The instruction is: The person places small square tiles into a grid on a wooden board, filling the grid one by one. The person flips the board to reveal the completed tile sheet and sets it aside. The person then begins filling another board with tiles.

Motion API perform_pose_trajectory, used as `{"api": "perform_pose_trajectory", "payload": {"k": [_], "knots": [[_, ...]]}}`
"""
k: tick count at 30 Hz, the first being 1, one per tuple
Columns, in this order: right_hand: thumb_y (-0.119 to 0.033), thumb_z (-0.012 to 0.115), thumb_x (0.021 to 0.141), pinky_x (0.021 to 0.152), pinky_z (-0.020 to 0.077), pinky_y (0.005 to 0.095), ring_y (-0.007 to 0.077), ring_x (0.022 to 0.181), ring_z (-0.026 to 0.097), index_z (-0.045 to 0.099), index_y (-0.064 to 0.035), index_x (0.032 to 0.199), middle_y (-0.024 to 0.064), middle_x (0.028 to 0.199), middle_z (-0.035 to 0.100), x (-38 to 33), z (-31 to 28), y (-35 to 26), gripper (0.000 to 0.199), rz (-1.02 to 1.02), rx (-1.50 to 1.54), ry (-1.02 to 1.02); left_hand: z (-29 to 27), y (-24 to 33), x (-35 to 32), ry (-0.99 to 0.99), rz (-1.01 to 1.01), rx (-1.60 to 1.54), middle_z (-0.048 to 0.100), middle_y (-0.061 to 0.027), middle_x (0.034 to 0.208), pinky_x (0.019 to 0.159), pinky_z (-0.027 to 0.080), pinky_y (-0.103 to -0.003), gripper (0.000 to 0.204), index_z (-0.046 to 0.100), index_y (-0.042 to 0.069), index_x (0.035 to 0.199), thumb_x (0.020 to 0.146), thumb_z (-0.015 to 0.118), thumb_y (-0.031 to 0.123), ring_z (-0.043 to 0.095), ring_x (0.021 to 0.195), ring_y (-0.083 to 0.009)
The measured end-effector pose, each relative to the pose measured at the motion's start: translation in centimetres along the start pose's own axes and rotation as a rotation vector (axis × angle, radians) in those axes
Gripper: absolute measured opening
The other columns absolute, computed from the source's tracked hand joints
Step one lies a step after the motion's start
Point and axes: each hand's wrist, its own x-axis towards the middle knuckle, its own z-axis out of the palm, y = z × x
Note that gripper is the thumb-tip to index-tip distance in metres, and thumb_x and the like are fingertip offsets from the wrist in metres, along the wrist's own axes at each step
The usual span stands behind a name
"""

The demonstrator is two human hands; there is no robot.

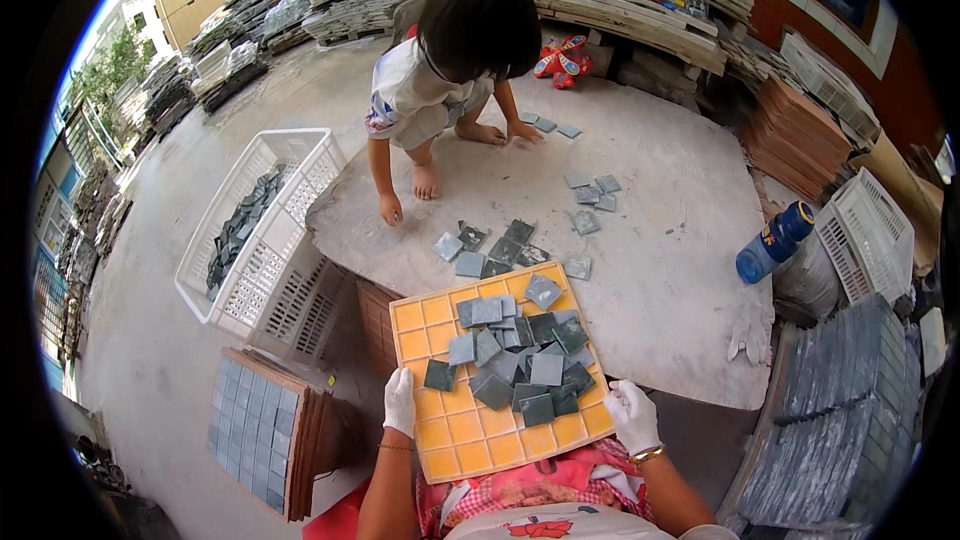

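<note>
A yellow grid tray (470,445) lies tilted across my lap, its far edge against the table (680,330). Loose square stone tiles (546,369), grey and dark green, are heaped over its middle and right, many overlapping and out of line with the grid. My left hand (399,402), in a white glove, grips the tray's left edge. At the right edge, my gloved right hand (632,418) is closed on the rim near the near corner. Just beyond the tray, more dark tiles (507,250) lie scattered on the table.
Another person (440,90) squats on the table, one hand near small tiles. A white crate (262,240) of tiles stands left, above a stack of tiled boards (255,430). On the right are a blue bottle (775,242), a glove (748,332) and stacked slate sheets (825,420).
</note>
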Motion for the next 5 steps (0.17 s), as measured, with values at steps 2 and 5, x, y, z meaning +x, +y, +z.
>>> {"api": "perform_pose_trajectory", "payload": {"k": [2,5], "knots": [[-0.027,0.064,0.081,0.069,0.0510,0.0286,0.0176,0.077,0.064,0.060,0.0021,0.106,0.0134,0.089,0.065,-0.4,-1.6,0.0,0.038,-0.012,0.018,0.041,2.1,2.0,0.9,0.014,-0.292,-0.393,0.045,0.0051,0.071,0.060,0.036,-0.025,0.024,0.051,0.005,0.076,0.094,0.051,0.020,0.040,0.067,-0.0058],[-0.026,0.064,0.081,0.071,0.0511,0.0281,0.0186,0.079,0.065,0.061,-0.0030,0.109,0.0117,0.094,0.066,0.6,-3.3,0.1,0.036,0.081,-0.070,-0.009,4.7,3.0,3.1,0.133,-0.313,-0.355,0.042,0.0070,0.070,0.060,0.034,-0.023,0.022,0.052,0.007,0.076,0.087,0.065,0.020,0.037,0.068,-0.0039]]}}
